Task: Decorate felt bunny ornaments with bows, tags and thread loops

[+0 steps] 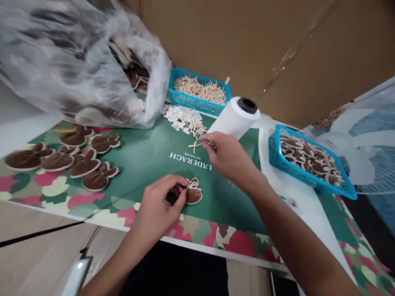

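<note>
Green mat (138,152) under brown bunny (192,198), cardboard (216,41) behind

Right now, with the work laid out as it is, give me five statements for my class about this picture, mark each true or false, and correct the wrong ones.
1. The left hand's fingers touch a small brown bunny-shaped piece with a cream bow. True.
2. Several loose brown pieces lie on the printed sheet, near the plastic bag. True.
3. The right hand is inside the plastic bag. False: it is over the sheet, its fingers beside a separate cream bow.
4. The back blue basket holds many cream cord pieces. True.
5. The blue basket on the right holds only white spools. False: it holds brown pieces with cream bows.
</note>
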The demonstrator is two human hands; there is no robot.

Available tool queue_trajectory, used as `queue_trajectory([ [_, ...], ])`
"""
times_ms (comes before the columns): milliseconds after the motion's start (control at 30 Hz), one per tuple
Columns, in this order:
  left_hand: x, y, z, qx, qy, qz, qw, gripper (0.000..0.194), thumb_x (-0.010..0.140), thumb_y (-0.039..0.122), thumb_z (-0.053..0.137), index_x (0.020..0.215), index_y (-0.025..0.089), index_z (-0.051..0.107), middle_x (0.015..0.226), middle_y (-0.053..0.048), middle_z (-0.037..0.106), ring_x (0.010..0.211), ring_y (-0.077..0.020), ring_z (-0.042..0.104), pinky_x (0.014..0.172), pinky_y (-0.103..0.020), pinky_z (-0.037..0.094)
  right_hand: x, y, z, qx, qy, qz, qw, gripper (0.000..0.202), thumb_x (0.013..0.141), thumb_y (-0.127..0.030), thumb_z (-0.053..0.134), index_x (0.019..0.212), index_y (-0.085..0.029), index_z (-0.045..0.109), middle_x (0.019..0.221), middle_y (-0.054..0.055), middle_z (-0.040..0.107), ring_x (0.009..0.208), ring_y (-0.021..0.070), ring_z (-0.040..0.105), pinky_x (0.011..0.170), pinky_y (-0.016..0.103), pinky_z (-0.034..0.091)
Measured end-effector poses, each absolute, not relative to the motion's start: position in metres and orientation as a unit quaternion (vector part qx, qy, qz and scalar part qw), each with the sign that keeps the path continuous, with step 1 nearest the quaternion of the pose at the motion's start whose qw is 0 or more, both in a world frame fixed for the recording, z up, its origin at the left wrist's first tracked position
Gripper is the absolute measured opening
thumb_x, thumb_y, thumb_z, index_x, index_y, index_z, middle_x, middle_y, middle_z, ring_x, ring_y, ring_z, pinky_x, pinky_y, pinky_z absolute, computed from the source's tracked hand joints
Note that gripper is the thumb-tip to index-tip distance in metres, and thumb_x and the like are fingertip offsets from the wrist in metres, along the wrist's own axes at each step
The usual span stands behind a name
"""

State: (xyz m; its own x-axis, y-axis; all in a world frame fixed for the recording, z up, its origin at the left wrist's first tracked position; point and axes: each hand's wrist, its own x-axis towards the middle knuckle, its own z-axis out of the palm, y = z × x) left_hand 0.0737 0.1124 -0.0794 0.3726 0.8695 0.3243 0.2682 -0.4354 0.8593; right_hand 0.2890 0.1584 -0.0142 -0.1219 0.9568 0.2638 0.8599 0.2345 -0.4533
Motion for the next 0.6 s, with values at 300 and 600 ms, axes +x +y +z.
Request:
queue_trajectory([
  [300, 0.074, 0.111, -0.083, 0.729, 0.389, 0.406, 0.390, 0.012, 0.091, 0.012, 0.063, 0.094, 0.020, 0.071, 0.084, -0.001, 0.072, 0.072, -0.0127, 0.069, 0.067, -0.025, 0.055, 0.234, 0.248, -0.014, -0.668, -0.743, 0.021, -0.033, 0.027, 0.099, -0.009, 0.054, 0.117, -0.008, 0.074, 0.123, 0.023, 0.074, 0.110, 0.0307, 0.072, 0.091, 0.036, 0.055],
  [600, 0.043, 0.089, -0.035, 0.606, 0.351, 0.618, 0.358, 0.012, 0.099, 0.024, 0.067, 0.107, 0.024, 0.075, 0.102, -0.005, 0.074, 0.093, -0.0179, 0.070, 0.079, -0.032, 0.059, 0.228, 0.260, -0.017, -0.690, -0.723, 0.029, -0.011, 0.029, 0.100, -0.008, 0.051, 0.116, -0.008, 0.076, 0.114, 0.024, 0.077, 0.110, 0.0312, 0.074, 0.091, 0.037, 0.057],
])
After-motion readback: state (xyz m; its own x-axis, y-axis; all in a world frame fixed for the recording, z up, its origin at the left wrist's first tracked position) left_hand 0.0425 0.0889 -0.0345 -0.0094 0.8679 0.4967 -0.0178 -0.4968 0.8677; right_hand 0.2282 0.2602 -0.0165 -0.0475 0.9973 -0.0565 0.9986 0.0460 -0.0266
